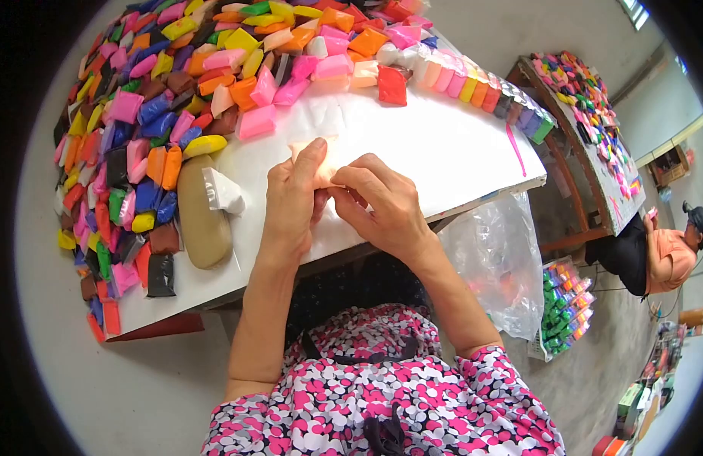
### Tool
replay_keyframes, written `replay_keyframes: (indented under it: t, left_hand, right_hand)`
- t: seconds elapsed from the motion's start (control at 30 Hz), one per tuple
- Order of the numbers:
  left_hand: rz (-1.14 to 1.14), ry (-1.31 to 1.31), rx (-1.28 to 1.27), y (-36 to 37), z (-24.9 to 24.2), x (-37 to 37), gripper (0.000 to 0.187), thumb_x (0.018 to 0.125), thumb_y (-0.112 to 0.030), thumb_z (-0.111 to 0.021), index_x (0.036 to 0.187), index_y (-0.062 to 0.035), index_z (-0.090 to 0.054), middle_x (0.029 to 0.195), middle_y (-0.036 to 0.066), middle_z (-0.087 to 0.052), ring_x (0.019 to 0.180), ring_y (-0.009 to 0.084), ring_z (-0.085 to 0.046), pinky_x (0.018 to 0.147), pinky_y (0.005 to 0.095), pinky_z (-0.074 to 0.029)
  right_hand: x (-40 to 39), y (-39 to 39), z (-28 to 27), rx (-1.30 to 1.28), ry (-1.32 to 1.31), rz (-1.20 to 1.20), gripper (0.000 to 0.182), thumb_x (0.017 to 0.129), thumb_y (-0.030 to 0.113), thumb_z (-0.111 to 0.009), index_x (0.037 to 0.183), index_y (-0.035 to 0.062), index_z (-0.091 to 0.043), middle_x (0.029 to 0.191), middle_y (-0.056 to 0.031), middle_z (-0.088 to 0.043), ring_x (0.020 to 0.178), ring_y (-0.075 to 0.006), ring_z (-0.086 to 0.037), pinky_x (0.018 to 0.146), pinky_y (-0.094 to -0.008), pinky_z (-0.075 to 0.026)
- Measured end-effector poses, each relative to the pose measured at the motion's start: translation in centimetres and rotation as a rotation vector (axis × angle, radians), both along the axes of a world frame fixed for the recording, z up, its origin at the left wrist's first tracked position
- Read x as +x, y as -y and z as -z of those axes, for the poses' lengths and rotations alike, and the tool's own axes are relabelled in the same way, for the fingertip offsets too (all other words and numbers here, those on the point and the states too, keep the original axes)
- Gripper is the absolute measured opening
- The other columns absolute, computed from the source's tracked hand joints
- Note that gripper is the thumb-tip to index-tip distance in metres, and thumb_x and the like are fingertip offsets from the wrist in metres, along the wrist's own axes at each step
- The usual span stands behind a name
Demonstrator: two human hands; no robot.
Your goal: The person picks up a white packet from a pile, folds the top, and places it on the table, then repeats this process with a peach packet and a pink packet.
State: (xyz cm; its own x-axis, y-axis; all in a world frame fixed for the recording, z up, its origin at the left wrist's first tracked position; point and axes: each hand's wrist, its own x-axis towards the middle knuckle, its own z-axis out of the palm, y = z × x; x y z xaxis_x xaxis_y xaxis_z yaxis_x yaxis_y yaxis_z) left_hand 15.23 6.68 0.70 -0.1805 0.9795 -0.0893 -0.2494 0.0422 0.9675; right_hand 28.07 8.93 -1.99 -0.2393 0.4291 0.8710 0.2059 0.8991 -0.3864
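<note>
Above the near edge of the white table [412, 137], both hands hold a small pale peach packet [326, 158] that looks like wrapped clay. My left hand [292, 199] is closed on its left side, thumb lying over the top. My right hand [383, 199] pinches its lower right corner with fingers and thumb; the fingertips partly hide that corner. Left of my hands, a white packet [223, 190] rests against a smooth tan oval block [201, 220]. A pink packet [257, 121] and a red packet [391, 85] lie beyond my hands.
A large heap of coloured packets [150, 110] covers the table's left and far side. A packet row [469, 87] and pink strip [516, 150] lie right. Beyond are a clear plastic bag [507, 262], a filled basket [564, 311], a second table [576, 114] and a seated person [667, 254].
</note>
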Motion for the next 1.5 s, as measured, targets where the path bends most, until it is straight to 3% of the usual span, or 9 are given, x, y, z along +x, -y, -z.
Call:
replay_keyframes:
  t: [0.3,0.5,0.7,0.9,1.0,1.07,1.27,1.4,1.5]
  left_hand:
    - [0.020,-0.025,0.002,-0.1,0.5,-0.5,0.037,0.093,-0.040,-0.055,0.071,-0.0111,-0.056,0.053,-0.005,-0.045,0.040,0.0026,-0.034,0.035,0.0203,-0.021]
    - [-0.088,-0.037,0.032,0.1,0.2,0.6,0.039,0.094,-0.041,-0.055,0.070,-0.0101,-0.058,0.054,-0.005,-0.045,0.041,0.0026,-0.034,0.036,0.0209,-0.022]
    - [-0.137,-0.200,0.183,0.2,1.6,0.7,0.039,0.098,-0.035,-0.053,0.071,-0.0072,-0.059,0.060,-0.004,-0.050,0.052,0.0024,-0.040,0.046,0.0214,-0.030]
    - [-0.104,-0.218,0.320,0.2,2.2,1.1,0.036,0.098,-0.033,-0.054,0.073,-0.0078,-0.059,0.063,-0.006,-0.051,0.058,0.0014,-0.041,0.050,0.0205,-0.032]
    - [-0.115,-0.176,0.296,0.1,2.2,1.3,0.038,0.098,-0.031,-0.055,0.072,-0.0051,-0.060,0.063,-0.005,-0.053,0.060,0.0020,-0.043,0.051,0.0223,-0.035]
    - [-0.132,-0.163,0.275,0.3,1.7,1.5,0.041,0.098,-0.029,-0.055,0.069,-0.0005,-0.060,0.062,-0.002,-0.055,0.059,0.0037,-0.045,0.051,0.0254,-0.038]
    - [-0.136,-0.247,0.300,-0.1,3.0,0.9,0.038,0.097,-0.034,-0.056,0.070,-0.0078,-0.062,0.062,-0.006,-0.053,0.056,0.0003,-0.041,0.048,0.0199,-0.032]
    - [-0.177,-0.199,0.205,0.5,1.6,0.9,0.043,0.096,-0.038,-0.056,0.070,-0.0042,-0.064,0.057,-0.004,-0.053,0.049,0.0007,-0.038,0.044,0.0202,-0.028]
    - [-0.170,-0.201,0.192,0.6,1.2,1.1,0.049,0.097,-0.037,-0.054,0.070,0.0018,-0.067,0.056,0.000,-0.056,0.050,0.0035,-0.040,0.045,0.0229,-0.030]
  right_hand:
    - [0.7,0.3,0.2,-0.224,-0.012,-0.102,0.016,0.073,-0.001,-0.068,0.081,0.0012,-0.053,0.072,-0.0088,-0.052,0.056,-0.0208,-0.056,0.049,-0.0318,-0.045]
    - [0.6,0.4,-0.6,-0.315,-0.019,-0.003,0.009,0.079,0.003,-0.066,0.080,0.0005,-0.058,0.076,-0.0082,-0.058,0.055,-0.0175,-0.060,0.049,-0.0289,-0.047]
    - [0.5,0.3,-0.7,-0.342,0.014,0.062,0.010,0.074,0.007,-0.067,0.076,0.0014,-0.058,0.072,-0.0091,-0.059,0.057,-0.0217,-0.061,0.050,-0.0334,-0.047]
    - [-0.3,0.4,-0.7,-0.110,0.156,0.280,0.012,0.071,0.009,-0.064,0.066,0.0041,-0.053,0.066,-0.0091,-0.054,0.054,-0.0261,-0.056,0.047,-0.0382,-0.042]
    - [-0.9,0.2,-0.5,-0.010,0.145,0.376,0.011,0.068,0.005,-0.064,0.065,0.0056,-0.054,0.065,-0.0057,-0.056,0.050,-0.0219,-0.055,0.046,-0.0340,-0.041]
    - [-1.2,0.4,-0.6,-0.043,0.143,0.430,0.011,0.068,0.005,-0.064,0.065,0.0057,-0.053,0.064,-0.0067,-0.056,0.050,-0.0236,-0.055,0.046,-0.0347,-0.041]
    - [-1.2,0.5,-0.4,-0.256,0.142,0.480,0.015,0.072,0.012,-0.060,0.064,0.0025,-0.052,0.063,-0.0137,-0.056,0.050,-0.0311,-0.057,0.048,-0.0404,-0.044]
    - [0.1,-0.5,0.6,-0.347,0.138,0.606,0.011,0.074,0.009,-0.059,0.068,0.0001,-0.054,0.066,-0.0154,-0.059,0.052,-0.0321,-0.058,0.049,-0.0401,-0.045]
    - [0.8,0.0,-0.1,-0.470,-0.040,0.328,0.006,0.076,0.005,-0.058,0.074,-0.0014,-0.057,0.068,-0.0150,-0.062,0.053,-0.0299,-0.059,0.050,-0.0388,-0.045]
